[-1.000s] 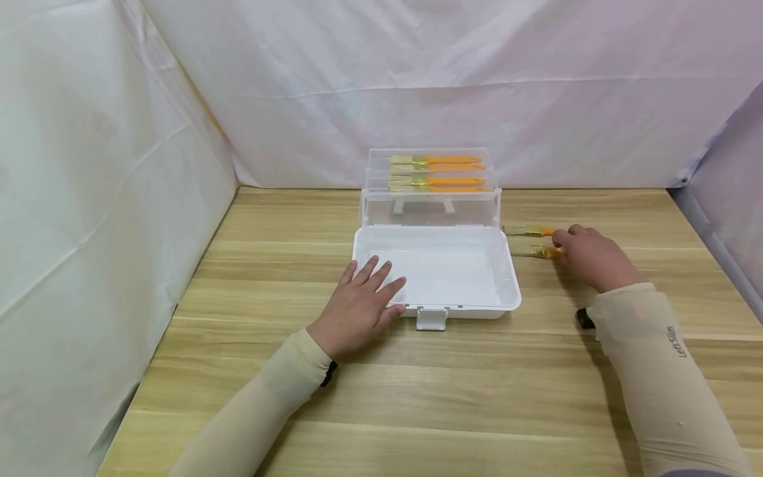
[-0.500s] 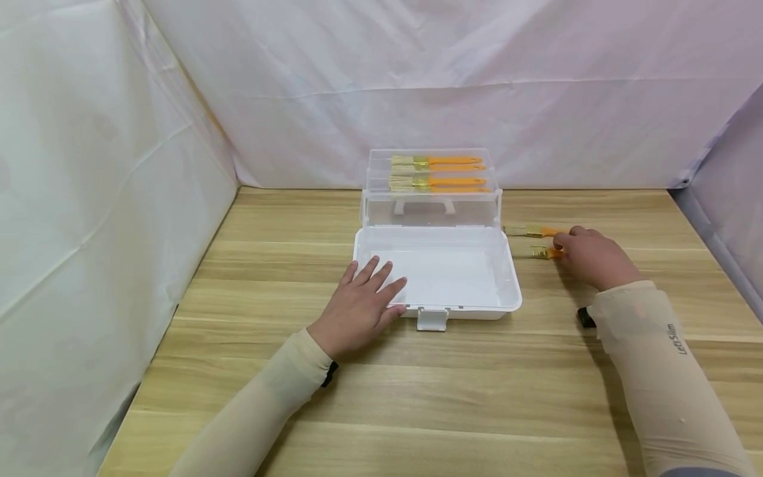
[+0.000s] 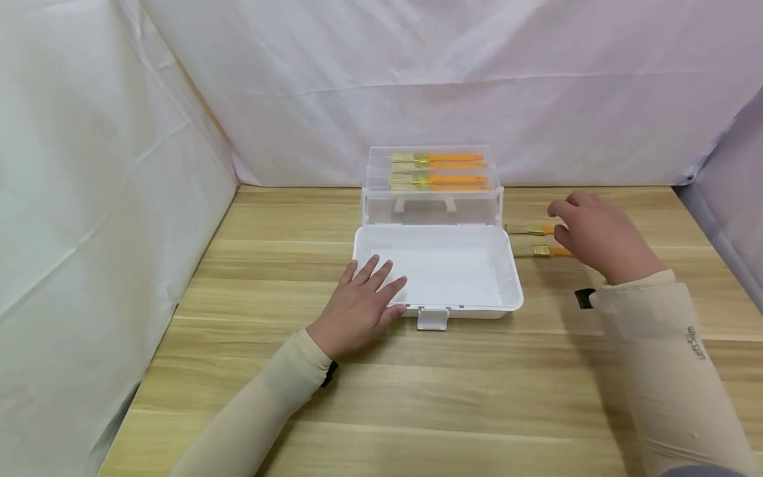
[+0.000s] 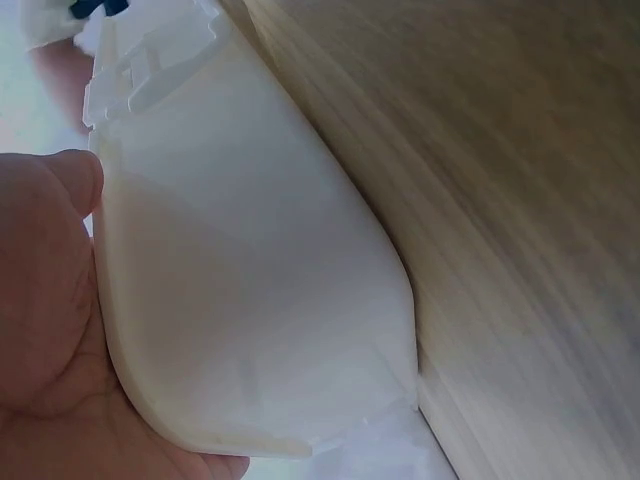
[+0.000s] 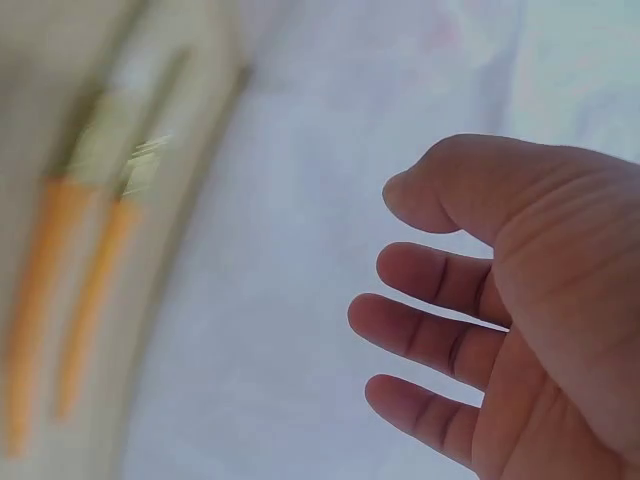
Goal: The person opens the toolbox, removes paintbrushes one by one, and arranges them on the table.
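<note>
A white plastic box (image 3: 517, 295) stands with its lid folded back. My left hand (image 3: 354, 315) rests on its front left rim, fingers spread and straight; the left wrist view shows the hand along the box's outer wall (image 4: 260, 260). Two orange-handled paintbrushes lie to the right of the box, the far paintbrush (image 3: 536, 229) and the near paintbrush (image 3: 541, 250). Above their handles hovers my right hand (image 3: 602, 238), holding nothing. Its fingers are loosely bent and apart in the right wrist view, where both paintbrushes (image 5: 45, 270) look blurred.
Several more orange-handled paintbrushes (image 3: 456, 179) lie in the clear raised lid (image 3: 381, 205) at the back of the box. A white latch (image 3: 432, 319) hangs at the box's front. Pale cloth (image 3: 453, 79) walls surround the wooden table (image 3: 417, 411).
My right hand has let go of the near paintbrush and lifted up and slightly right, away from the table. The left hand and the box have stayed put.
</note>
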Tool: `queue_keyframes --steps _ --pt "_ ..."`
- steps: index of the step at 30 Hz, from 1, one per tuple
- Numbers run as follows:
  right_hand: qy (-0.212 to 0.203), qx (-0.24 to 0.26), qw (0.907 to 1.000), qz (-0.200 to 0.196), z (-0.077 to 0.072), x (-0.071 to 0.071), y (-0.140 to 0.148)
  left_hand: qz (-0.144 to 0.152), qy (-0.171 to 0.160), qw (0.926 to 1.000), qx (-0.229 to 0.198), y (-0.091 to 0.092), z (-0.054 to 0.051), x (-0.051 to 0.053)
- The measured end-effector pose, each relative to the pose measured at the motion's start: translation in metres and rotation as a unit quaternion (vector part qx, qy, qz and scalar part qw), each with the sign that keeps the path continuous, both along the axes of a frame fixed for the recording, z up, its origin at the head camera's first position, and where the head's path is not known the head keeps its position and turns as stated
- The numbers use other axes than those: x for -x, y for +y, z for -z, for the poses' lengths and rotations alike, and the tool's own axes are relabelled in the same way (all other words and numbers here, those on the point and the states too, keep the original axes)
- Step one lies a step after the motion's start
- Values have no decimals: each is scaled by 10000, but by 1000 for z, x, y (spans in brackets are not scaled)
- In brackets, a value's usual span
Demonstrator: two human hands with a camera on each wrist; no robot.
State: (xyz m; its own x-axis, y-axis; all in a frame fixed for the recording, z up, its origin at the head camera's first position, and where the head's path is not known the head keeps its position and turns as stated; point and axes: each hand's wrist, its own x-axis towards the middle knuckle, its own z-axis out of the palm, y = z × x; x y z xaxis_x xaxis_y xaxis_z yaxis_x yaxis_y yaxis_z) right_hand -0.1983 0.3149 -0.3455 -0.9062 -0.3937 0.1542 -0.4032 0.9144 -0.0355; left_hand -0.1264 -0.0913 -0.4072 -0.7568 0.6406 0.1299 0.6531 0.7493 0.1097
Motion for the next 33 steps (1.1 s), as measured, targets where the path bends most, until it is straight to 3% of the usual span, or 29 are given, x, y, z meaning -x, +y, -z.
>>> queue_keyframes --steps 5,11,16,22,27,33 --pt "221 1 9994 -259 -29 7 -27 3 -25 10000 26 0 0 0" --pt "557 -114 9958 -715 -51 22 -60 7 -46 10000 -1 0 -1 0" --pt "318 -357 9947 -908 -64 37 -90 -31 -49 10000 54 0 0 1" --pt "-137 -642 9928 -1006 -64 57 -120 -54 -134 9998 99 -1 -1 1" --pt "-56 -826 9885 -1269 -56 69 -139 -48 -102 9999 68 -1 -1 0" --pt "-187 -888 9880 -1249 -49 74 -147 -11 -166 9999 29 1 -3 -2"
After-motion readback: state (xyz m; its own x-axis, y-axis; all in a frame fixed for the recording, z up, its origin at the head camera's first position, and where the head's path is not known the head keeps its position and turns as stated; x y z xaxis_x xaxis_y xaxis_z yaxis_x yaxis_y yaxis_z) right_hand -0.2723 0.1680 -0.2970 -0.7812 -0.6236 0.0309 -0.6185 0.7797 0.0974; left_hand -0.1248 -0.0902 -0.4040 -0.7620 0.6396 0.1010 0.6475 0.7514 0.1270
